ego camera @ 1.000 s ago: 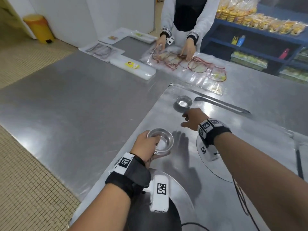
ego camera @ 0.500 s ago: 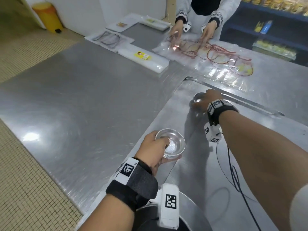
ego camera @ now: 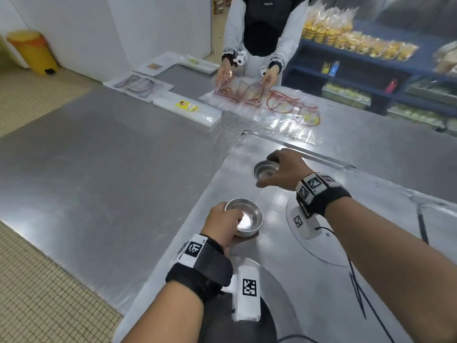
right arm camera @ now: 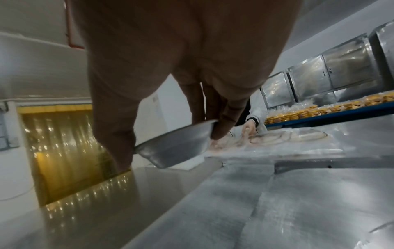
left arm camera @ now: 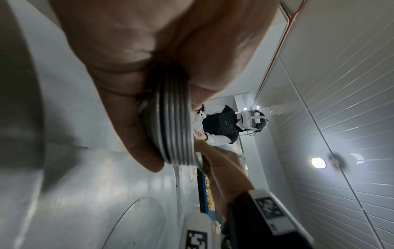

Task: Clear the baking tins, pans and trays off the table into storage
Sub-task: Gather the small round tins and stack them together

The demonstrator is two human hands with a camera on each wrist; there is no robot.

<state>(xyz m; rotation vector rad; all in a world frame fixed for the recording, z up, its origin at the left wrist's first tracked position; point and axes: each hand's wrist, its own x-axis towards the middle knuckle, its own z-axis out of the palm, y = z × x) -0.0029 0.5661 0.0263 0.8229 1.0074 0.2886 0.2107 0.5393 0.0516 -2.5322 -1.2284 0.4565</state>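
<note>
My left hand [ego camera: 223, 222] grips a stack of small round metal tins [ego camera: 246, 219] by the rim, thumb inside. The left wrist view shows several nested rims of that stack [left arm camera: 177, 131] between my fingers. Farther out, my right hand [ego camera: 279, 167] pinches a single small metal tin [ego camera: 263, 170] between thumb and fingers. In the right wrist view this tin [right arm camera: 177, 146] hangs tilted, lifted just clear of the large flat metal tray [ego camera: 247, 243] under both hands.
The tray lies on a steel table [ego camera: 99, 169]. Across the table a person [ego camera: 257, 35] handles plastic bags with red ties [ego camera: 267, 102]. Flat white packets [ego camera: 188, 110] lie at the far left. Blue shelves of packed bread [ego camera: 358, 45] stand behind, and a yellow bin [ego camera: 32, 50] on the floor.
My right hand reached forward to the lone tin, closed on it and has lifted it off the tray. The left hand kept hold of the stack.
</note>
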